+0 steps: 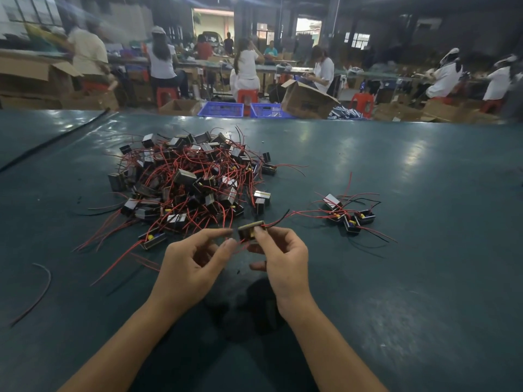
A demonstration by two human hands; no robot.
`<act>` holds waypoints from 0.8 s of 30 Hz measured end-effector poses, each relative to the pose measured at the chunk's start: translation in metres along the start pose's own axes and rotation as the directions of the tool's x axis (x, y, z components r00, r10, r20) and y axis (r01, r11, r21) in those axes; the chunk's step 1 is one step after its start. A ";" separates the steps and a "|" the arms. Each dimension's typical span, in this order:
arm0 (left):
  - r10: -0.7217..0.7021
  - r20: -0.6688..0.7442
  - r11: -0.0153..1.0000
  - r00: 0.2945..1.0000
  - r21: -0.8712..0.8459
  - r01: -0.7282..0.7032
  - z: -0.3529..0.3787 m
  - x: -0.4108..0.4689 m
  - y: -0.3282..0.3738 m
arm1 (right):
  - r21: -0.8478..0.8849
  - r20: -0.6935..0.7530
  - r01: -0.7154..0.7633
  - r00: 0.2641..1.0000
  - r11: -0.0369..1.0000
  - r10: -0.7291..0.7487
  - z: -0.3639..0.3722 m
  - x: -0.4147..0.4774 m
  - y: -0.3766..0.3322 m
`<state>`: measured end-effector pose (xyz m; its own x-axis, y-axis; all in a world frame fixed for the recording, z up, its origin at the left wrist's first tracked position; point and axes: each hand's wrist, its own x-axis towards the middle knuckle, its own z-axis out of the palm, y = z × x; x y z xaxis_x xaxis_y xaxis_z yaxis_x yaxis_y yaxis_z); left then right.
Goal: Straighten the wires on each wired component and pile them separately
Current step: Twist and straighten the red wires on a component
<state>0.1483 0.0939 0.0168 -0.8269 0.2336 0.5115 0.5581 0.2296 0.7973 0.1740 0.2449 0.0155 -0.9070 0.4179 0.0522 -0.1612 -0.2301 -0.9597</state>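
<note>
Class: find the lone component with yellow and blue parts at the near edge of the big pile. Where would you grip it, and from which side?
Pinch the component across its boxy body, fingers on the two long flat sides, coming from above and the near side. Bare table lies there, while its red wires trail left and the pile crowds behind.

Dim overhead light is filling the hall, while daylight is blowing out the far doorways (308, 26). Pale glare patches are shining on the glossy table (418, 165). A soft shadow (254, 301) is pooling beneath the left hand (192, 264) and right hand (283, 258). Workers (85, 49) at upper left are smearing with blur, and the wide lens is bending the table's far edge.
</note>
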 end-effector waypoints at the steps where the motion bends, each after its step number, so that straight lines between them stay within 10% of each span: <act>1: 0.020 -0.003 1.000 1.000 0.006 -0.020 -0.001 0.000 -0.001 | 0.013 -0.049 -0.015 0.999 1.000 0.016 -0.002 0.002 -0.001; 12: 0.065 -0.077 0.990 0.995 0.129 -0.055 -0.002 0.002 -0.005 | -0.096 -0.108 -0.029 0.994 0.995 0.019 -0.009 0.013 0.007; 24: -0.243 -0.066 0.865 0.968 -0.467 0.185 -0.006 0.009 0.008 | -0.382 0.028 0.087 0.996 0.920 -0.082 -0.005 0.007 0.011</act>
<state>0.1454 0.0925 0.0295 -0.9403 0.1076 0.3228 0.2976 -0.1997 0.9336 0.1675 0.2503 0.0039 -0.9010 0.4110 0.1388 -0.0783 0.1607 -0.9839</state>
